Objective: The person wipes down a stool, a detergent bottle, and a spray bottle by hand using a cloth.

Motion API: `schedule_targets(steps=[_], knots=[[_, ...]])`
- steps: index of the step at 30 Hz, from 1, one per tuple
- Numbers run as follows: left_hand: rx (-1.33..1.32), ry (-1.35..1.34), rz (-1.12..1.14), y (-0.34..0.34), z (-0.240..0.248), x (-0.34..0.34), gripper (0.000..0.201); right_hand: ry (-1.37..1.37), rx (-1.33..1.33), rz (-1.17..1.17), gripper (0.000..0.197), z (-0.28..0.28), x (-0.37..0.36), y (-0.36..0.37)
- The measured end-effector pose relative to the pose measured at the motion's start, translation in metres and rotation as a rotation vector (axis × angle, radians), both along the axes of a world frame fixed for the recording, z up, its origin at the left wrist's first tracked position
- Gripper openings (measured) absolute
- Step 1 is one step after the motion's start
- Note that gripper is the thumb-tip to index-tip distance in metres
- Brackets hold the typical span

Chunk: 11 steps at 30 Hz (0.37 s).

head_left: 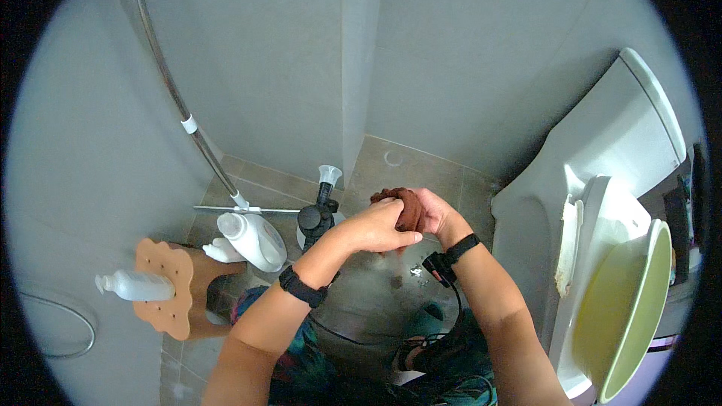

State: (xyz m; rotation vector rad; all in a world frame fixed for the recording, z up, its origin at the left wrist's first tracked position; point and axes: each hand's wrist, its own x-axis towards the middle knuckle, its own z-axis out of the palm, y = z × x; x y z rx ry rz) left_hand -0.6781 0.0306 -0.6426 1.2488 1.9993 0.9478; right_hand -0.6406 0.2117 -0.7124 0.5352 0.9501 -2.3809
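Observation:
A bunched reddish-brown cloth [410, 209] is held up in front of me between both hands. My left hand [376, 227] has its fingers closed on the near left side of it, the thumb pointing right. On the far right side my right hand [438, 214] is wrapped round the same cloth, its fingertips partly hidden behind the folds. Black straps [304, 288] circle my wrists, and a small black device [438, 269] with a cable hangs at the right one. Below the cloth the tiled floor [361, 289] looks wet.
A white toilet [602, 128] stands right, with a pale green basin [624, 316] leaning there. Left are a tan stool [192, 293] bearing a clear bottle [139, 286], a large white jug [256, 240], a long-handled floor squeegee [162, 53] and a black-topped device [317, 218]. Grey walls meet ahead.

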Motion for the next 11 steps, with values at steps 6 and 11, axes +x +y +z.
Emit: schedule_targets(steps=[6, 11], knots=[[0.171, -0.06, 0.505, -0.022, 0.033, -0.032, 0.063, -0.011, 0.08, -0.234, 0.026, -0.054, -0.022, 0.047], [0.471, 0.241, 0.868, -0.038, 0.072, -0.096, 0.066, 0.037, 0.629, -0.544, 0.023, -0.116, -0.047, 0.063]])
